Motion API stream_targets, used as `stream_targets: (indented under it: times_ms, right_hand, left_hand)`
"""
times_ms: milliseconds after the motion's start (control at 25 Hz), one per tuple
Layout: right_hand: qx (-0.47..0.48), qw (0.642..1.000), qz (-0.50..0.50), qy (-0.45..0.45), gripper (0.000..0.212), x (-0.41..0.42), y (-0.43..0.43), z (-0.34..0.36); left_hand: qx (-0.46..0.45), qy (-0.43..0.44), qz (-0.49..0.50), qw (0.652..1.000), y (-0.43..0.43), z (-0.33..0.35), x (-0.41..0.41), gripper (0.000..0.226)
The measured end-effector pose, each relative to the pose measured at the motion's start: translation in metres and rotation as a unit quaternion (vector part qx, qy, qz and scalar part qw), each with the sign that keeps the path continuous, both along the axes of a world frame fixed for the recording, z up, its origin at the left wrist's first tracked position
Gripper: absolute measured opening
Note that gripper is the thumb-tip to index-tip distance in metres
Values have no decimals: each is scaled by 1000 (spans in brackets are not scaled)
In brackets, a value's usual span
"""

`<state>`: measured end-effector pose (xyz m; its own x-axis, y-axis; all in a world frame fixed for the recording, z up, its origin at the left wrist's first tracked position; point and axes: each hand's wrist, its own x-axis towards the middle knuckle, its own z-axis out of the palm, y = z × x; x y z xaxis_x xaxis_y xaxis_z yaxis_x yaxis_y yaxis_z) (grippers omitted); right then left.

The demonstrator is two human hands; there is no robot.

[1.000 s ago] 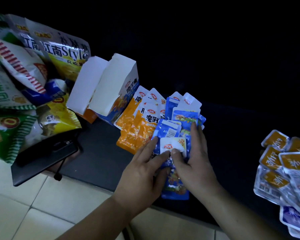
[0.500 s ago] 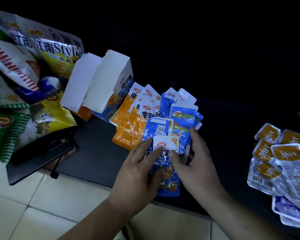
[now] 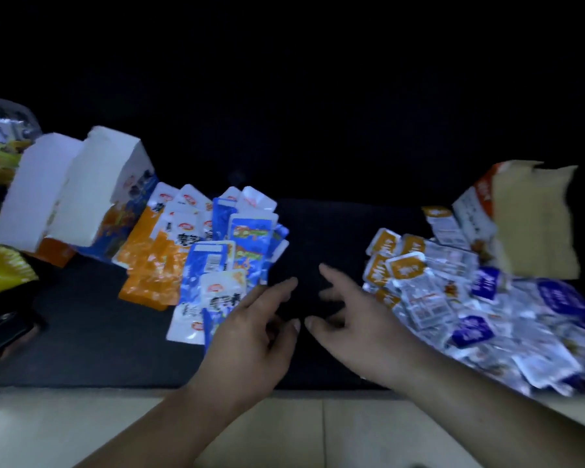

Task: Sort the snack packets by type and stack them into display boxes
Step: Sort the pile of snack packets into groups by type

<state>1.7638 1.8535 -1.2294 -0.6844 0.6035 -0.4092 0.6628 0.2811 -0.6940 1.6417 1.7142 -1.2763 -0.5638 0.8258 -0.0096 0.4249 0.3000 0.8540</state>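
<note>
View from above of a dark surface (image 3: 318, 231), dimly lit and blurred, with pale tiles (image 3: 284, 430) along its near edge. Two bare forearms reach in from the bottom.

The left hand (image 3: 250, 336) and the right hand (image 3: 355, 319) are near each other at the centre but not touching. Both have spread, loosely bent fingers and grip nothing. The right hand is over bare surface. The left hand overlaps the near right edge of a pile of packets; whether it touches them cannot be told.

That pile lies left of centre, fanned out flat. Blue packets (image 3: 247, 238) make up its right side, some face down with white backs showing, and orange packets (image 3: 152, 265) lie just beside them on the left, overlapping.

Behind the orange packets stand two open boxes (image 3: 95, 184), tilted, with their white insides towards the camera. One has a blue and orange outside; the other shows orange at its base. Neither shows any packets inside.

At the right lies a loose heap of small packets (image 3: 429, 292), clear with orange or purple labels, well apart from the blue pile. Behind this heap is a torn box (image 3: 534, 217), with its brown inside showing.

At the far left edge are large snack bags (image 3: 0, 153), partly cut off, and below them a dark flat object (image 3: 4, 329) too dim to identify.
</note>
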Motion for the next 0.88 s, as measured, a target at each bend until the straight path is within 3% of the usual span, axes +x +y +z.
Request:
stream_targets:
  times_ms: [160,320,400,480,600,680,760,880]
  right_hand:
    - [-21,997,-62,-52,53,63,36,38]
    - [-15,979,-198,-54,38,109,74,33]
    - [53,973,-218,-55,31,122,90,16]
    - [183,967,-161,-72,33,130,97,-8]
    - [300,945,-128,-33,52,150,98,-47]
    - [288,952,-104,-3,57,161,102,-60]
    - [284,956,-72,-18,60,171,108,-62]
    - [303,950,-69,-37,63,174,113,-60]
  left_hand:
    - [-86,-31,-113,989,43,38,41,65]
    - [-131,-55,-179,974,82,67,75,55]
    - [-167,-57,-193,965,98,63,79,48]
    - [-204,-29,-184,961,115,52,76,45]
    - [-314,46,-141,938,149,21,76,86]
    - [-312,45,-91,945,165,4,84,97]
    - [-273,110,-72,953,169,-11,100,98]
    - [-199,120,-53,971,168,-28,116,97]
